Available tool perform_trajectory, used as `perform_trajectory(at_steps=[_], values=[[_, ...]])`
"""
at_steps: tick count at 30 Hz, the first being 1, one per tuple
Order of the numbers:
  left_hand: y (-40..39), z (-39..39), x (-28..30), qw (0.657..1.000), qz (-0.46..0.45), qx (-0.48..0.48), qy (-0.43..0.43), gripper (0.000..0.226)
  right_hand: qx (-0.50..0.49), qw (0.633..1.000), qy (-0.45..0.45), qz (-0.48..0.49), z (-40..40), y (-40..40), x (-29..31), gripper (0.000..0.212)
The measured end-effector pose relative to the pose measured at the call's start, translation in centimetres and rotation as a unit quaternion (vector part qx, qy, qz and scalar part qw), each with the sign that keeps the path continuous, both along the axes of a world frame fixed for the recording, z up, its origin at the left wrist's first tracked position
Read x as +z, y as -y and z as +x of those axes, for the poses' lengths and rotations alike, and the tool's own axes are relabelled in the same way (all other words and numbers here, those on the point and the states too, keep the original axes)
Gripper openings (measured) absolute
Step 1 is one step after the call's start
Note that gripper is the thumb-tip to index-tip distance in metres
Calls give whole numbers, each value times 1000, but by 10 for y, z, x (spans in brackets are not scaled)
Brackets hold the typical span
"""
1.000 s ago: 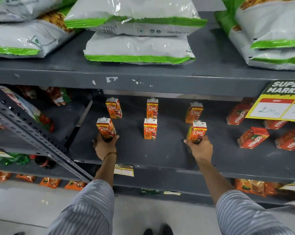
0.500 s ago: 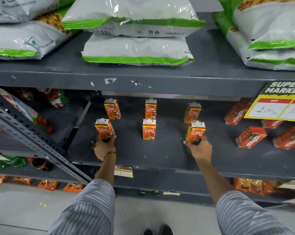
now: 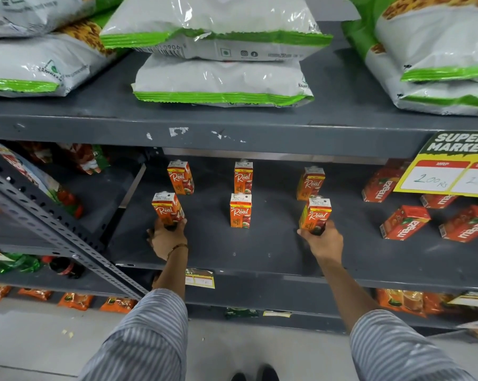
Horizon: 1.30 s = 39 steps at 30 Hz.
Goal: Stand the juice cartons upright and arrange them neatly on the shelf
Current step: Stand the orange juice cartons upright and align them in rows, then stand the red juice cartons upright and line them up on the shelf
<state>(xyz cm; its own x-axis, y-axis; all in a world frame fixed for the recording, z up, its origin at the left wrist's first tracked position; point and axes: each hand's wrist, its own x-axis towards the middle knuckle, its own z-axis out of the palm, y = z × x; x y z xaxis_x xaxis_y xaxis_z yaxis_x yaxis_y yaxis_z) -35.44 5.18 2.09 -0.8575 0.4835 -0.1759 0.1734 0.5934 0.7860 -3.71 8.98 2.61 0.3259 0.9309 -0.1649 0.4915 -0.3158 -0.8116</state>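
Six Real cartons stand upright on the mid shelf [image 3: 260, 254], 2 rows of 3, well apart. Front-left carton [image 3: 167, 209] & front-right carton [image 3: 315, 215]: each gripped at its base. Left hand [image 3: 166, 239] wraps fingers round the front-left one; right hand [image 3: 324, 239] closes round the front-right, which leans slightly. Front-mid carton [image 3: 240, 214] stands free between them. Maaza packs [image 3: 404, 222] lie flat to the right, under a price sign [image 3: 452, 166].

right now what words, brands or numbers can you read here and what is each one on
"Real": six upright juice cartons
"maaza": red cartons lying at right
"SUPER MARKET", "MRP", "200 Rs": yellow price sign
Fine print on white bags, carton tops, and lower shelf tag: too small or blurred.
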Motion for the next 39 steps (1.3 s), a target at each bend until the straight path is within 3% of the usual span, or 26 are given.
perform_trajectory(at_steps=[9, 13, 16, 20, 26, 32, 35, 39], values=[[-1, -1, 0, 1000, 11, 10, -6, 59, 10, 1000, -4, -3, 2, 1, 1, 58], [4, -1, -3, 1000, 3, -8, -6, 74, 22, 1000, -16, -3, 5, 4, 4, 57], [14, 5, -7, 999, 0, -30, -45, 87, 29, 999, -13, 12, 9, 13, 3, 56], [30, 32, -13, 993, 2, -68, -92, 86, 7, 999, 17, 31, 17, 34, -3, 56], [44, 123, -18, 967, 15, -226, -117, 79, -21, 994, 70, 81, 48, 64, -4, 42], [40, 257, -18, 895, 19, -426, -131, 67, -59, 990, 95, 85, 125, 83, -3, 37], [28, 323, -15, 875, 24, -467, -126, 68, -85, 988, 98, 85, 176, 84, -4, 36], [5, 398, -11, 889, 29, -449, -87, 73, -104, 988, 78, 88, 244, 70, -3, 40]])
